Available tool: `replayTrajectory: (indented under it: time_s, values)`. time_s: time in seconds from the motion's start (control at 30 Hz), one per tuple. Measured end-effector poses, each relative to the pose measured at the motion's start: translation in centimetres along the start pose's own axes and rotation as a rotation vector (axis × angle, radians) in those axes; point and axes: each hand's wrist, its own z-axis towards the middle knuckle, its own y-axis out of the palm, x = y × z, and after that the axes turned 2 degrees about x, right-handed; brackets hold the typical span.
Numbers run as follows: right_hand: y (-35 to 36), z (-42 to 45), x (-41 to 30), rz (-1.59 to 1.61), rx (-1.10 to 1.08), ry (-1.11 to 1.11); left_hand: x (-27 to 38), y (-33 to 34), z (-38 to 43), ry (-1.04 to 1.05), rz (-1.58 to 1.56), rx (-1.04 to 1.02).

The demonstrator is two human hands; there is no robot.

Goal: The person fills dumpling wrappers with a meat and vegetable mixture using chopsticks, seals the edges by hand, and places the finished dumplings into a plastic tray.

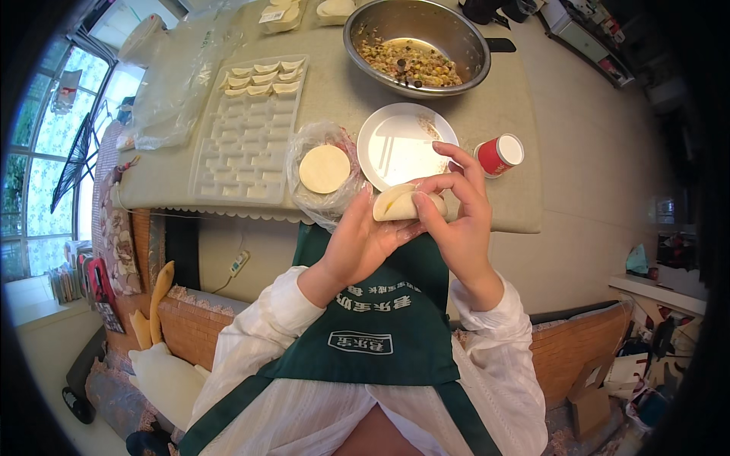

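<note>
A folded dumpling [394, 206] with a little yellow filling showing at its open edge is held between my two hands, just in front of a white plate [393, 134]. My left hand [365, 236] cups it from below, thumb raised beside its left end. At its right side, my right hand [462, 211] pinches the wrapper edge between thumb and forefinger, the other fingers lifted. Left of the plate, round dumpling wrappers [324, 169] sit in a clear plastic bag [302, 137]. A red-and-white paper cup [499, 155] stands right of the plate.
A steel bowl [365, 62] of chopped filling [416, 65] stands behind the plate. Several finished dumplings [262, 78] occupy the far rows of a white compartment tray [239, 154]. Packs of wrappers [282, 14] lie at the back, and a large plastic bag [177, 85] covers the table's left.
</note>
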Motion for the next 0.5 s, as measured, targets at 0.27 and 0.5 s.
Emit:
replayTrajectory:
  time_s: [0.27, 0.5]
  values:
    - [0.73, 0.07, -0.59, 0.102, 0.023, 0.157, -0.14, -0.47, -0.04, 0.03, 0.109, 0.002]
    - [0.54, 0.21, -0.26, -0.248, 0.058, -0.24, 0.35, -0.98, -0.11, 0.038, 0.123, -0.087]
